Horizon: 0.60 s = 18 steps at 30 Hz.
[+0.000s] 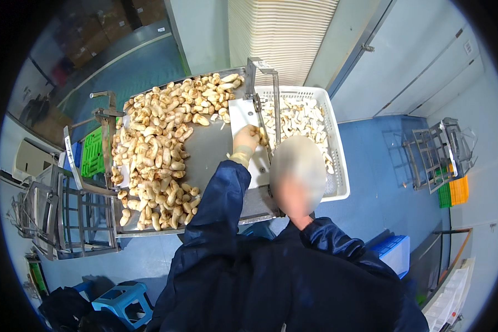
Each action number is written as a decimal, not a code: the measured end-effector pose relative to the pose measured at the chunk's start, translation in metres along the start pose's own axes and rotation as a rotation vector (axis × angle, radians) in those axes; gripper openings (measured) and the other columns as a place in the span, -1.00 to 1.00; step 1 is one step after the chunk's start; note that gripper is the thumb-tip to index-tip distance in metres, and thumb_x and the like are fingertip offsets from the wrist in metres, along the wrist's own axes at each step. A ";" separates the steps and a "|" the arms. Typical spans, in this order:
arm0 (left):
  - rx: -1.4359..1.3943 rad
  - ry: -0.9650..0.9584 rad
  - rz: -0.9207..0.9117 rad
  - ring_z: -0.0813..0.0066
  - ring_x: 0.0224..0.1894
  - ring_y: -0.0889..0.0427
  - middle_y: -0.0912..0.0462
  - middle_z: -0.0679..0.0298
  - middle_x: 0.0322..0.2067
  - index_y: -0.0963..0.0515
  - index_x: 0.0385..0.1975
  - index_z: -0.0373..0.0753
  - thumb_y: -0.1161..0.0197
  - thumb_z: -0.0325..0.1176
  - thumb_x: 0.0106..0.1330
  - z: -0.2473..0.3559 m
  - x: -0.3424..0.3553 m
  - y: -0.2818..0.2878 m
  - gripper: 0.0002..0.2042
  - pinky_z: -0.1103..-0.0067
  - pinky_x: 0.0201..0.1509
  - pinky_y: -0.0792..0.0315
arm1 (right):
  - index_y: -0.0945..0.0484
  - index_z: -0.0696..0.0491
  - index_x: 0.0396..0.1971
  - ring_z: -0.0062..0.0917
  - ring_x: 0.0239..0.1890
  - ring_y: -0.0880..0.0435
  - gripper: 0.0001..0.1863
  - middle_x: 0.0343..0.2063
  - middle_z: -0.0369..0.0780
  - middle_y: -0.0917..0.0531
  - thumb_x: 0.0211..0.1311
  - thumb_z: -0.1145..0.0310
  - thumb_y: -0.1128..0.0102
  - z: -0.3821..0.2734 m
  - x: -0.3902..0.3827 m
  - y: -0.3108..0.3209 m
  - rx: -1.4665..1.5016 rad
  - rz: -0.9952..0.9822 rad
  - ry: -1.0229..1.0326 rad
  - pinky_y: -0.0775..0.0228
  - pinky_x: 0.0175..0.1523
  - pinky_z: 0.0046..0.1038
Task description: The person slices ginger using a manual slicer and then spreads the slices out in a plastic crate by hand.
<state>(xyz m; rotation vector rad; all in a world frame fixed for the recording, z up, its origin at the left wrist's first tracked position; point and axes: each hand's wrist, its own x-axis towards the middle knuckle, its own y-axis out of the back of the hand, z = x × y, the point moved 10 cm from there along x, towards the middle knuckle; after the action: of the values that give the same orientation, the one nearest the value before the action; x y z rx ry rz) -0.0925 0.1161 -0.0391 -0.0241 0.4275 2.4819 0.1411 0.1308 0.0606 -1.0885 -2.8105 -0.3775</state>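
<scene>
Pale tan mushrooms (160, 149) on a shiny grey metal table (210, 149). White basket (337, 160) with little holes on the right, more pale pieces inside. Cream glove on the left hand (245, 141), dark blue sleeve (218, 193). White board (243, 116). Blue floor (382, 193). Light blue stool (122, 301) near left. Green crate (92, 152) far left, orange and green crates (454, 193) right.

The person wears a dark navy work jacket (271, 265) with long sleeves. A pale glove (244, 141) with a ribbed cuff covers the left hand
</scene>
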 end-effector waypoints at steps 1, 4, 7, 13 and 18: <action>-0.038 -0.018 0.052 0.56 -0.49 -0.56 -0.61 0.25 -0.47 -0.50 -0.27 -0.33 -0.12 -0.54 0.14 -0.009 0.003 0.011 -0.84 0.64 -0.41 -0.40 | -0.34 0.10 -0.69 -0.83 -0.78 -0.23 -0.74 -0.85 -0.42 -0.31 0.15 0.39 -0.10 -0.016 0.006 -0.007 0.029 -0.015 -0.007 0.00 -0.69 -0.65; -0.215 0.085 0.026 0.56 -0.45 -0.56 -0.59 0.26 -0.49 -0.48 -0.29 -0.35 -0.12 -0.52 0.15 -0.009 -0.005 0.000 -0.85 0.65 -0.32 -0.42 | -0.35 0.10 -0.68 -0.81 -0.77 -0.22 -0.75 -0.84 -0.41 -0.31 0.15 0.39 -0.09 -0.057 0.025 0.000 0.189 -0.010 -0.207 0.00 -0.67 -0.64; 0.075 -0.003 0.065 0.50 -0.44 -0.57 -0.61 0.22 -0.47 -0.49 -0.29 -0.33 -0.16 -0.43 0.16 0.015 -0.008 0.005 -0.84 0.61 -0.27 -0.42 | -0.37 0.10 -0.66 -0.80 -0.74 -0.23 -0.78 -0.83 -0.40 -0.30 0.13 0.41 -0.10 -0.032 0.017 0.008 0.109 0.047 -0.029 -0.04 -0.64 -0.62; 0.159 -0.002 0.075 0.30 -0.35 -0.61 -0.63 0.15 -0.41 -0.51 -0.30 -0.29 -0.11 -0.41 0.15 0.001 -0.006 0.017 -0.84 0.51 -0.21 -0.42 | -0.36 0.10 -0.70 -0.81 -0.74 -0.26 -0.77 -0.84 -0.41 -0.30 0.11 0.44 -0.11 -0.038 0.010 -0.006 0.077 -0.017 -0.145 -0.05 -0.64 -0.63; 0.166 -0.037 0.105 0.29 -0.35 -0.60 -0.63 0.14 -0.42 -0.52 -0.31 -0.27 -0.14 -0.40 0.13 -0.002 0.001 0.014 -0.84 0.51 -0.21 -0.42 | -0.35 0.11 -0.71 -0.80 -0.74 -0.25 -0.75 -0.83 -0.39 -0.32 0.10 0.44 -0.12 -0.073 0.019 0.000 0.087 0.038 -0.128 -0.08 -0.63 -0.63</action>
<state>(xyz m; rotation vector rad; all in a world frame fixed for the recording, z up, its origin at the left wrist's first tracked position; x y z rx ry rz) -0.1021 0.1053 -0.0369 0.1135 0.6317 2.5363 0.1279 0.1239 0.1341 -1.1854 -2.8803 -0.1861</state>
